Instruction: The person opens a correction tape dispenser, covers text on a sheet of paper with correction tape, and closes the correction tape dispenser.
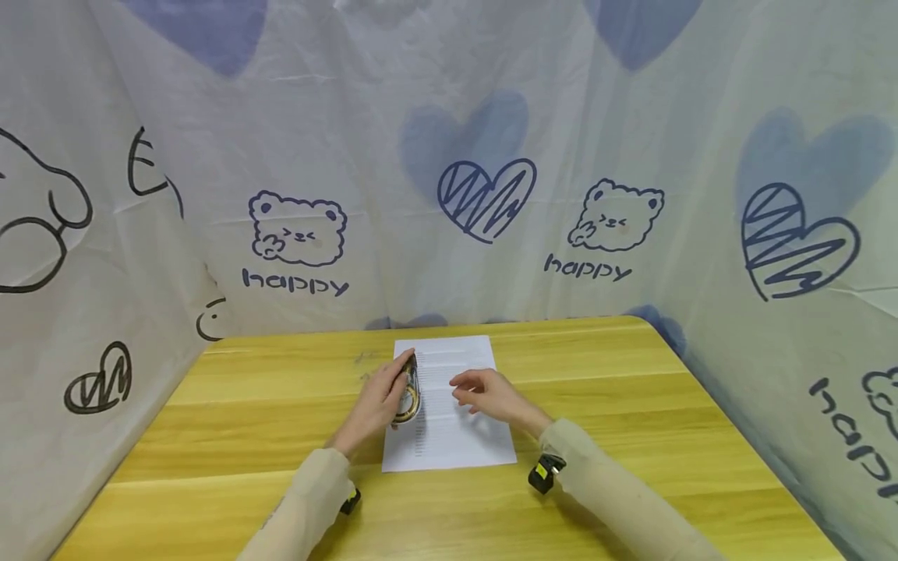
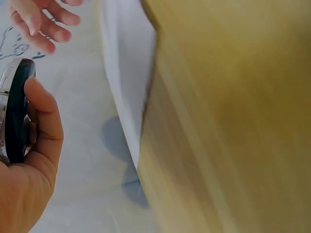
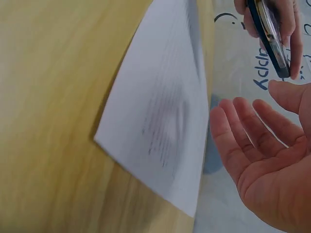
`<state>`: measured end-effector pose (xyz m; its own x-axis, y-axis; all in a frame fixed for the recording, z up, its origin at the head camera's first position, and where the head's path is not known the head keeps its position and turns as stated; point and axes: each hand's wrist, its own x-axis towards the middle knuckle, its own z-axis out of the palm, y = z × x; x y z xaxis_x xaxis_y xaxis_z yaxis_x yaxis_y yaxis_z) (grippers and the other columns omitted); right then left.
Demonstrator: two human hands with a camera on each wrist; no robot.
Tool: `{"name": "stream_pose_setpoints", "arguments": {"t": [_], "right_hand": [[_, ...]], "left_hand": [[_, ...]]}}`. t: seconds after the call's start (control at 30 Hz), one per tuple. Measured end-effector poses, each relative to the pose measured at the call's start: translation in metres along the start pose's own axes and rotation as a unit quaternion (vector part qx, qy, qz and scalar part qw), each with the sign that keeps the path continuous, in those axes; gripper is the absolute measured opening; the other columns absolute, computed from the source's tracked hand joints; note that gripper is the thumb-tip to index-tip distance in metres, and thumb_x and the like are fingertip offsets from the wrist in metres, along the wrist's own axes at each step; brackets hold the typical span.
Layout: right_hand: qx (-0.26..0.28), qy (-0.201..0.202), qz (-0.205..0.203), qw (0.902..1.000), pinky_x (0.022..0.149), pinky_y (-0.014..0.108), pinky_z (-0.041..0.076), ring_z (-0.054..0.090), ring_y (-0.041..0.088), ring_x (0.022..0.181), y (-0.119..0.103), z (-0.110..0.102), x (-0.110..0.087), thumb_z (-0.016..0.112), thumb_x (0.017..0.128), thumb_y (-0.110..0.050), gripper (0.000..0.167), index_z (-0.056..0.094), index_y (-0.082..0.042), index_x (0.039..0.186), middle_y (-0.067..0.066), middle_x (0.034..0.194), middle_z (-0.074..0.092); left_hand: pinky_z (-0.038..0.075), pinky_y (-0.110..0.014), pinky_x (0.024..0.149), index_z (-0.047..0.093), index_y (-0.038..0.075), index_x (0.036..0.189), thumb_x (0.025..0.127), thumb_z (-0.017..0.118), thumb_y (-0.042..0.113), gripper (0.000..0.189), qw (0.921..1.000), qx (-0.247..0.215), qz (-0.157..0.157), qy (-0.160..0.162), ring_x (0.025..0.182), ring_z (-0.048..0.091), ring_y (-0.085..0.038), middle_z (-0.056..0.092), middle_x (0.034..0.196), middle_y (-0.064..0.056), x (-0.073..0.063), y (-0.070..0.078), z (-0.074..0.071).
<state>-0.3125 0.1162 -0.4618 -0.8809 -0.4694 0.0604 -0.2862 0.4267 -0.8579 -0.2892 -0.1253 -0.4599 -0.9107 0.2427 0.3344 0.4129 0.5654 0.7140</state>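
Note:
My left hand grips a flat, elongated device with a dark rim, a clear cover and a round gold-ringed dial. It is held on edge above the left part of a printed white sheet. In the left wrist view, the thumb of that left hand curls against the device's dark side. My right hand hovers over the right side of the sheet, holding nothing. The right wrist view shows the right hand's palm and loosely bent fingers, apart from the device.
The sheet lies on a yellow wood-grain table. A pale curtain with hearts and bear drawings hangs behind the table and along both sides. Each wrist carries a small black camera.

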Motion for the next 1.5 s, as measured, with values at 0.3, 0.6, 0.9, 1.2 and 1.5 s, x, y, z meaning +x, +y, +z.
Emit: {"name": "stream_pose_setpoints", "arguments": {"t": [0.3,0.6,0.9,1.2,1.5], "right_hand": [[-0.070,0.048,0.017,0.9963,0.076,0.029,0.056,0.065,0.020,0.098,0.015,-0.012,-0.003,0.062,0.096,-0.018,0.028,0.067,-0.004,0.120,0.008,0.111,0.071],[-0.131,0.114,-0.011,0.9847,0.085,0.038,0.055,0.067,0.020,0.094,0.023,-0.022,-0.004,0.064,0.094,-0.014,0.020,0.071,-0.004,0.110,0.003,0.101,0.073],[-0.205,0.157,-0.010,0.9660,0.081,0.040,0.055,0.067,0.020,0.092,0.026,-0.029,-0.005,0.066,0.094,-0.018,0.018,0.074,-0.008,0.106,0.001,0.098,0.074],[-0.239,0.170,0.014,0.9560,0.079,0.040,0.055,0.067,0.020,0.093,0.033,-0.040,-0.011,0.065,0.094,-0.020,0.017,0.074,-0.010,0.105,0.001,0.100,0.074],[-0.228,0.162,0.032,0.9596,0.085,0.042,0.055,0.066,0.020,0.097,0.037,-0.046,-0.016,0.064,0.095,-0.020,0.018,0.073,-0.010,0.107,0.002,0.102,0.073]], "left_hand": [[0.040,-0.056,0.108,0.045,0.017,0.148,0.098,0.061,0.030,0.055,0.9976,0.068,0.007,0.005,0.131,0.049,-0.039,0.052,0.144,-0.019,-0.004,-0.014,-0.025],[0.047,-0.056,0.099,0.045,0.015,0.148,0.098,0.061,0.031,0.055,0.9905,0.136,-0.015,-0.002,0.119,0.058,-0.038,0.060,0.131,-0.020,-0.008,-0.026,-0.056],[0.049,-0.063,0.091,0.043,0.019,0.150,0.098,0.060,0.032,0.056,0.9754,0.214,-0.052,-0.011,0.114,0.058,-0.044,0.058,0.132,-0.025,-0.021,-0.038,-0.074],[0.044,-0.067,0.096,0.042,0.011,0.149,0.099,0.059,0.032,0.057,0.9655,0.243,-0.083,-0.039,0.124,0.049,-0.051,0.054,0.136,-0.029,-0.031,-0.053,-0.092],[0.046,-0.066,0.092,0.045,0.006,0.146,0.098,0.061,0.026,0.055,0.9575,0.265,-0.098,-0.057,0.120,0.052,-0.051,0.056,0.133,-0.030,-0.040,-0.072,-0.110]]}}
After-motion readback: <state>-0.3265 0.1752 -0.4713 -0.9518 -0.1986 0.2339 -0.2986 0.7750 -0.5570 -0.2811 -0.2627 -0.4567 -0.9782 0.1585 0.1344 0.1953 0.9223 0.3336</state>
